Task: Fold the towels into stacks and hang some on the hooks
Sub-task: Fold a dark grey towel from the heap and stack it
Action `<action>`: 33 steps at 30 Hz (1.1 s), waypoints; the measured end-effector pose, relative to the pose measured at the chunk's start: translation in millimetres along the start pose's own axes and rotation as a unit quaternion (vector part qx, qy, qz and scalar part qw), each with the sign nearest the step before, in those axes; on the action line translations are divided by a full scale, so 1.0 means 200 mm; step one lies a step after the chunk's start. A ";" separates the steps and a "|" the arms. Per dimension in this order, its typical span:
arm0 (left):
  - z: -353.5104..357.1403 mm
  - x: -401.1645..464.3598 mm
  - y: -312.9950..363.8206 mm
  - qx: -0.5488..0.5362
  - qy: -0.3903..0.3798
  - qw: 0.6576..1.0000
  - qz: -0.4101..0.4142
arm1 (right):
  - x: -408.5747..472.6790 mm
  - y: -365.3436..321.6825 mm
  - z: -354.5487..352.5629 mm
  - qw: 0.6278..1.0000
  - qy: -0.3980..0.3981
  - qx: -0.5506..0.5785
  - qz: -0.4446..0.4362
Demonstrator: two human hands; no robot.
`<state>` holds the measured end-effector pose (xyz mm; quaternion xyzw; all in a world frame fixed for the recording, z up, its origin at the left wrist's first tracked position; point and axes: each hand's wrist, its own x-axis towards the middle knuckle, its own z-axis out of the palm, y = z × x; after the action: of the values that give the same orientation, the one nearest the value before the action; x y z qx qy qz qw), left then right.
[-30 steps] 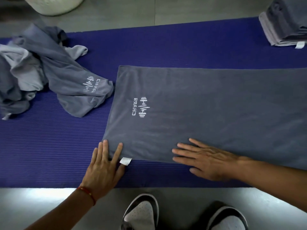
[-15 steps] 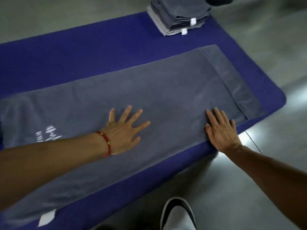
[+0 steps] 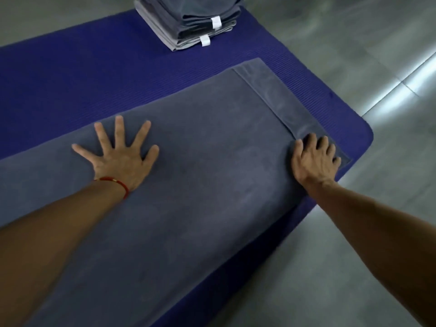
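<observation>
Lying flat: long grey terry towel (image 3: pixel 212 175), folded lengthwise into a soft, matte strip, spread along the purple ribbed foam mat (image 3: pixel 70 76) from the lower left to the mat's rounded right corner.
Left hand (image 3: pixel 120 156): palm down on the towel's middle, fingers (image 3: pixel 119 131) straight and splayed wide, holding nothing; a thin red cord bracelet (image 3: pixel 115 182) circles the wrist.
Towel end: a smoother flat-woven border band (image 3: pixel 280 97) runs across the right end, with a lower layer showing just past the upper one.
Folded stack: neat rectangular pile of grey folded towels (image 3: pixel 188 22) at the mat's far edge, well apart from both hands, two small white tags (image 3: pixel 204 40) on its near face.
Right hand (image 3: pixel 313 161): on the towel's near right corner, fingers (image 3: pixel 317 143) bent with tips pressed into the cloth; whether they pinch the edge I cannot tell.
Floor: glossy grey tiled floor (image 3: pixel 354 31) right of the mat, streaked with pale reflections.
</observation>
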<state>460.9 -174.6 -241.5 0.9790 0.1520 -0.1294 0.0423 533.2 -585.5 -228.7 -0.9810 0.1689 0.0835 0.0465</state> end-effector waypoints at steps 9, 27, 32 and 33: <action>0.05 0.05 -0.07 0.028 0.078 0.997 0.004 | 0.50 -0.81 -0.04 0.988 -0.059 0.006 -0.145; 0.02 0.01 -0.07 0.038 0.060 0.997 -0.004 | -0.58 -1.00 0.25 0.971 -0.011 -0.024 -0.237; 0.04 -0.19 -0.30 0.032 0.045 0.997 0.062 | -1.20 -0.98 0.36 0.954 -0.018 -0.027 -0.298; 0.06 -0.28 -0.42 0.034 0.045 0.996 0.075 | -1.31 -0.99 0.38 0.950 -0.017 -0.022 -0.311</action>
<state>381.4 -112.8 -242.7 0.9934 0.0751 -0.0864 0.0121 346.4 -305.5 -244.6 -0.9841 -0.1468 0.0854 0.0518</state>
